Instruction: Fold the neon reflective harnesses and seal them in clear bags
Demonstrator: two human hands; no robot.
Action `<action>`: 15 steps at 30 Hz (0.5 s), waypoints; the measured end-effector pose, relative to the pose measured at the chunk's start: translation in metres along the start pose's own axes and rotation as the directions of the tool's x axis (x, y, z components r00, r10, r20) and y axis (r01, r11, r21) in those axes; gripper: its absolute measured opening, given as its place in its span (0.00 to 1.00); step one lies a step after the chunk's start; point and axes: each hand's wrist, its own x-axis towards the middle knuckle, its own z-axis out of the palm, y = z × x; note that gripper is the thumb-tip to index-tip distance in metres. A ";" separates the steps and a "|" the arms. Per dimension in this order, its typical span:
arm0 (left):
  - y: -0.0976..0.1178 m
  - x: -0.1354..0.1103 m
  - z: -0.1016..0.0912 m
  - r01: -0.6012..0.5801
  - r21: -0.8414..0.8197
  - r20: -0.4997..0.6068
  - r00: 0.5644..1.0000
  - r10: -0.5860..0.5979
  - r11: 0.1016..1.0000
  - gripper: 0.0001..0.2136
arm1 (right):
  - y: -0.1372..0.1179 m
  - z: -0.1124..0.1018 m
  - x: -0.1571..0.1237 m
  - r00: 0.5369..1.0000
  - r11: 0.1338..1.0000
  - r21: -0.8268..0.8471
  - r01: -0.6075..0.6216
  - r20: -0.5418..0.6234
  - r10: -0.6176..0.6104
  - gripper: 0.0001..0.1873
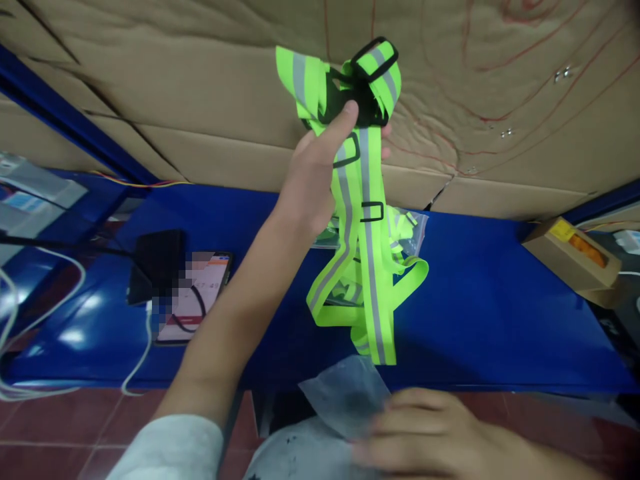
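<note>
My left hand [320,167] is closed round a neon-yellow reflective strap vest [373,267], its thumb pressed on a black piece near the top. Grey stripes run along the straps, which carry black buckles and hang in loops over the table. Low in view, my right hand [425,430] is blurred, its fingers curled on a clear plastic bag [345,393] near my lap. Behind the hanging straps lies another clear bag [417,230] with neon-yellow material in it, partly hidden.
The blue table [475,300] backs onto a cardboard panel [225,87] with red lines drawn on it. At left are a phone [210,287], a black box [160,257] and white cables [143,353]. An opened cardboard box [573,260] stands at right.
</note>
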 end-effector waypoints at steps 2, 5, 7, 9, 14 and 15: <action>0.001 -0.001 0.001 0.020 -0.003 -0.009 1.000 -0.020 1.000 0.16 | 0.006 0.025 0.007 0.999 0.992 -0.129 0.016 -0.025 -0.020 0.23; 0.003 -0.003 0.002 0.026 0.002 -0.010 1.000 -0.026 1.000 0.16 | 0.020 0.073 0.020 1.000 0.954 -0.299 -0.017 -0.023 0.011 0.22; 0.006 -0.004 0.001 0.013 0.020 -0.005 1.000 -0.013 1.000 0.16 | 0.025 0.089 0.025 0.997 0.942 -0.335 -0.012 -0.071 -0.013 0.20; 0.007 -0.004 -0.001 -0.001 0.028 0.007 1.000 0.001 1.000 0.15 | 0.022 0.086 0.024 0.981 0.948 -0.316 0.033 -0.170 -0.091 0.15; 0.008 -0.001 -0.006 -0.026 -0.010 0.040 0.999 0.027 1.000 0.14 | 0.008 0.014 -0.026 0.916 0.983 -0.183 0.002 -0.394 -0.075 0.14; 0.008 -0.001 -0.006 -0.034 -0.018 0.042 0.999 0.035 0.999 0.14 | 0.014 -0.004 -0.043 0.921 0.975 -0.178 -0.134 -0.386 0.056 0.18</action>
